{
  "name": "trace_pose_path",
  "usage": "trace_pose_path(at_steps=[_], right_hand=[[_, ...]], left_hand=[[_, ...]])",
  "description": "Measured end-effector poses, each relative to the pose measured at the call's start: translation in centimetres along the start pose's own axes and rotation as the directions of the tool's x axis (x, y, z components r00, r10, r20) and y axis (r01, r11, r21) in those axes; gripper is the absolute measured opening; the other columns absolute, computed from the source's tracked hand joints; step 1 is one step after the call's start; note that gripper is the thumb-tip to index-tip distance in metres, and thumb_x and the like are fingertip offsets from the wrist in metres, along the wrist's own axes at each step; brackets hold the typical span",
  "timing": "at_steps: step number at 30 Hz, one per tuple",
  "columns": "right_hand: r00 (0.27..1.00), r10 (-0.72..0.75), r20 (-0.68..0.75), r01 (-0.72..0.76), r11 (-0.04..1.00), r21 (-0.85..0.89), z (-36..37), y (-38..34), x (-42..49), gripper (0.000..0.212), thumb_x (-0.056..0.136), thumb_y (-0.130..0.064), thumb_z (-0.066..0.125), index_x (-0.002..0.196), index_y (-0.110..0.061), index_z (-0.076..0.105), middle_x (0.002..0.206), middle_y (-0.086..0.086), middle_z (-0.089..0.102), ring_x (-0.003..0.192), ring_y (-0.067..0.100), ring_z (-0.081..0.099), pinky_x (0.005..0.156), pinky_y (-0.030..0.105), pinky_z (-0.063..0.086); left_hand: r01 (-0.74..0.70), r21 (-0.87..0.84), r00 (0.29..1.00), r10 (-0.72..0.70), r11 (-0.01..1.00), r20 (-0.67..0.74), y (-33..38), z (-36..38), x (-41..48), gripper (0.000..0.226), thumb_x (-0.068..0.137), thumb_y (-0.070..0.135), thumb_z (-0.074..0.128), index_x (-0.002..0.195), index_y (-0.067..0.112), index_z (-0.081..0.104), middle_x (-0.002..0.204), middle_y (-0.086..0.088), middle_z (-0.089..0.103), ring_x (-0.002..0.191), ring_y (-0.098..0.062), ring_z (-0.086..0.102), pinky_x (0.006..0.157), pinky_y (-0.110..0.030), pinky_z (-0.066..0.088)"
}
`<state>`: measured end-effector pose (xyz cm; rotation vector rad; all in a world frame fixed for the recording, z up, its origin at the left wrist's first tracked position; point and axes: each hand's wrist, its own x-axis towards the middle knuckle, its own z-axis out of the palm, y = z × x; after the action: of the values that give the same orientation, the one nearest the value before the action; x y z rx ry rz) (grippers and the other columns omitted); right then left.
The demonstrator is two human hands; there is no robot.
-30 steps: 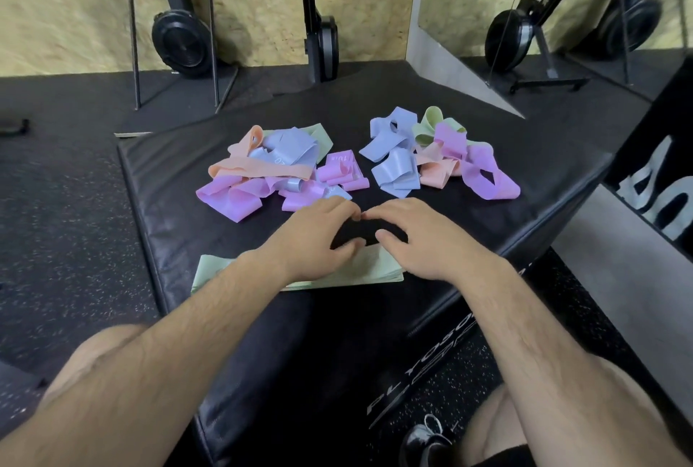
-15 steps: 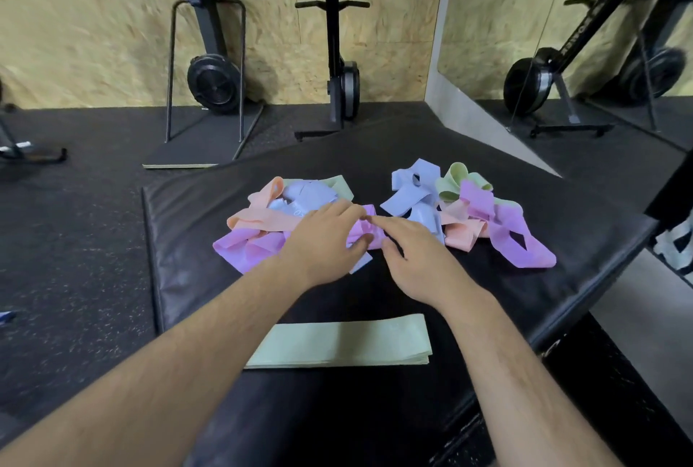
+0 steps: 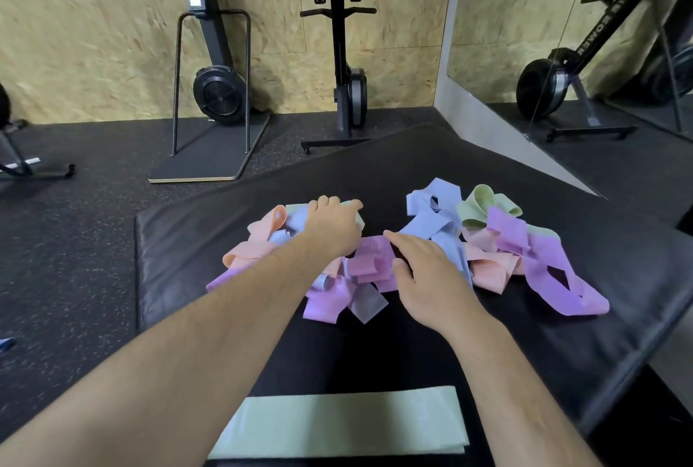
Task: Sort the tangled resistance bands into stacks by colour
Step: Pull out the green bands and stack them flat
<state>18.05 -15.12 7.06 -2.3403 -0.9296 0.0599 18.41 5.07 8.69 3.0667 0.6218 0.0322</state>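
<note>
One green band [image 3: 348,418] lies flat at the pad's [image 3: 562,354] near edge. Its long axis runs along that edge, likely as the start of the green stack, well apart from the rest. Mid-pad, the right hand [image 3: 427,282] rests with fingers straight on a pink band [image 3: 373,252], probably pinning it. Farther on, the left hand [image 3: 333,228] curls over the left tangle's [image 3: 258,241] far side, at a green strip [image 3: 296,208]. Whether it grips, I cannot tell. The right tangle [image 3: 525,252] lies toward the right edge.

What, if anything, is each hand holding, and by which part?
The left hand grips a pale green band by its far edge; the right hand only rests open-fingered on the pink band.
</note>
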Motion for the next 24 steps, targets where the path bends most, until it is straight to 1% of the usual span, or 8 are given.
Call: trace_pose_path(at_steps=[2, 4, 7, 10, 15, 17, 19, 24], right_hand=[[1.0, 0.0, -0.001, 0.0, 1.0, 0.007, 0.0, 0.1, 0.3, 0.048, 0.108, -0.023, 0.037, 0.154, -0.035, 0.036, 0.153, -0.018, 0.04, 0.142, 0.003, 0.029, 0.113, 0.022, 0.026], [1.0, 0.012, -0.002, -0.012, 1.0, 0.003, -0.2, 0.5, 0.4, 0.048, 0.108, -0.023, 0.038, 0.154, -0.035, 0.037, 0.153, -0.018, 0.041, 0.142, 0.003, 0.03, 0.114, 0.023, 0.027], [0.998, 0.037, -0.047, -0.037, 0.999, -0.004, -0.6, 1.2, 0.3, 0.046, 0.107, -0.023, 0.039, 0.152, -0.034, 0.04, 0.151, -0.017, 0.045, 0.141, 0.006, 0.032, 0.114, 0.027, 0.029], [0.994, 0.035, -0.104, -0.032, 0.999, 0.024, -1.0, 1.3, 0.3, 0.045, 0.107, -0.023, 0.04, 0.151, -0.033, 0.042, 0.148, -0.015, 0.048, 0.137, 0.007, 0.035, 0.108, 0.021, 0.028], [0.976, 0.041, -0.215, -0.003, 0.984, 0.176, -1.6, 0.5, -0.1, 0.046, 0.107, -0.024, 0.044, 0.152, -0.036, 0.041, 0.147, -0.018, 0.048, 0.133, 0.004, 0.042, 0.1, 0.023, 0.039], [0.958, 0.028, -0.287, 0.038, 0.974, 0.225, -2.1, -0.3, -0.6, 0.047, 0.107, -0.025, 0.047, 0.152, -0.037, 0.041, 0.14, -0.022, 0.049, 0.127, -0.001, 0.041, 0.091, 0.021, 0.039], [0.94, -0.033, -0.339, 0.115, 0.967, 0.226, -2.5, -1.0, -1.0, 0.049, 0.106, -0.027, 0.049, 0.153, -0.037, 0.039, 0.138, -0.021, 0.05, 0.127, -0.002, 0.042, 0.094, 0.021, 0.042], [0.902, -0.149, -0.405, 0.275, 0.922, 0.273, -3.2, -2.6, -2.8, 0.051, 0.102, -0.02, 0.061, 0.149, -0.031, 0.046, 0.13, -0.037, 0.047, 0.122, -0.016, 0.044, 0.097, 0.006, 0.037]], left_hand=[[0.004, 0.003, 0.999, -0.004, 1.0, 0.048, 0.2, -0.2, 0.9, 0.049, 0.093, 0.02, 0.052, 0.139, 0.034, 0.047, 0.127, -0.006, 0.061, 0.124, -0.029, 0.045, 0.104, -0.042, 0.028], [-0.025, -0.024, 1.0, 0.025, 0.999, 0.017, 0.5, -0.5, 1.4, 0.041, 0.09, 0.015, 0.052, 0.128, 0.032, 0.057, 0.119, 0.0, 0.065, 0.118, -0.024, 0.049, 0.103, -0.038, 0.027], [-0.056, -0.211, 0.997, 0.044, 0.976, -0.06, 1.5, -1.3, 1.3, 0.034, 0.087, 0.009, 0.05, 0.112, 0.023, 0.068, 0.115, 0.003, 0.068, 0.11, -0.021, 0.057, 0.103, -0.031, 0.03], [-0.137, -0.394, 0.987, 0.094, 0.909, -0.129, 2.1, -2.7, 0.7, 0.034, 0.087, 0.005, 0.048, 0.111, 0.018, 0.069, 0.118, 0.003, 0.063, 0.11, -0.019, 0.058, 0.094, -0.029, 0.044], [-0.294, -0.405, 0.944, 0.198, 0.866, -0.263, 2.2, -6.4, -1.5, 0.029, 0.094, 0.008, 0.048, 0.112, 0.019, 0.068, 0.111, 0.006, 0.061, 0.093, -0.009, 0.056, 0.078, -0.017, 0.042], [-0.341, -0.422, 0.931, 0.239, 0.84, -0.277, 2.2, -7.9, -3.3, 0.027, 0.094, 0.01, 0.051, 0.111, 0.021, 0.068, 0.105, 0.009, 0.063, 0.081, 0.0, 0.055, 0.067, -0.006, 0.038], [-0.385, -0.427, 0.917, 0.29, 0.818, -0.273, 2.3, -9.3, -5.6, 0.025, 0.094, 0.011, 0.054, 0.112, 0.023, 0.066, 0.097, 0.016, 0.061, 0.078, 0.01, 0.053, 0.067, -0.003, 0.036], [-0.425, -0.493, 0.904, 0.33, 0.759, -0.271, 2.6, -12.5, -10.8, 0.026, 0.091, 0.01, 0.056, 0.107, 0.03, 0.063, 0.093, 0.019, 0.064, 0.085, 0.007, 0.059, 0.07, -0.011, 0.047]])
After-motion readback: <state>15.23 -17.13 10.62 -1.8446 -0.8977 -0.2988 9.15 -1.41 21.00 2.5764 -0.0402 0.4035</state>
